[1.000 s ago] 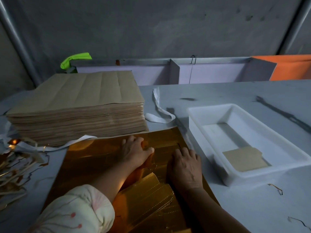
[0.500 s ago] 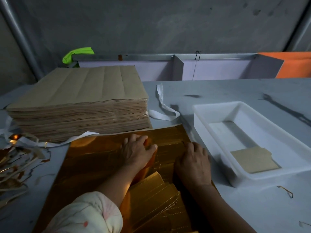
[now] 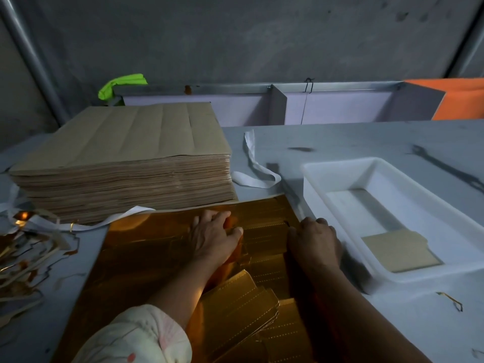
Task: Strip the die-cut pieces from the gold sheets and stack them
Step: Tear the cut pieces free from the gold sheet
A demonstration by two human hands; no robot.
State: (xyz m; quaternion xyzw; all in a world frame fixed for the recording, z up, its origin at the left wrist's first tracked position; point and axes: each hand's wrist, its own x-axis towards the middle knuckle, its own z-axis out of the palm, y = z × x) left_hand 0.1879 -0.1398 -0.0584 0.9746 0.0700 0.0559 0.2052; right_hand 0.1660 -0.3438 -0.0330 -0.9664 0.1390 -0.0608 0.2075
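A shiny gold sheet [image 3: 146, 252] lies flat on the grey table in front of me. My left hand [image 3: 213, 237] rests palm down on the sheet's middle, fingers spread and thumb pointing right. My right hand [image 3: 315, 241] presses palm down on the sheet's right edge, beside the white tray; its fingertips are hidden. Between my forearms, several loose gold die-cut pieces [image 3: 241, 305] with dashed score lines lie fanned out on the sheet.
A tall stack of brown-backed sheets [image 3: 123, 163] stands at the back left. The white tray [image 3: 340, 174] at the right holds a brown-faced piece [image 3: 400, 251]. Scrap strips [image 3: 23, 258] are piled at the left edge. A white strap [image 3: 254, 166] lies behind the sheet.
My right hand has slid a little to the right, toward the sheet's edge by the tray. My left hand has stayed where it was on the sheet.
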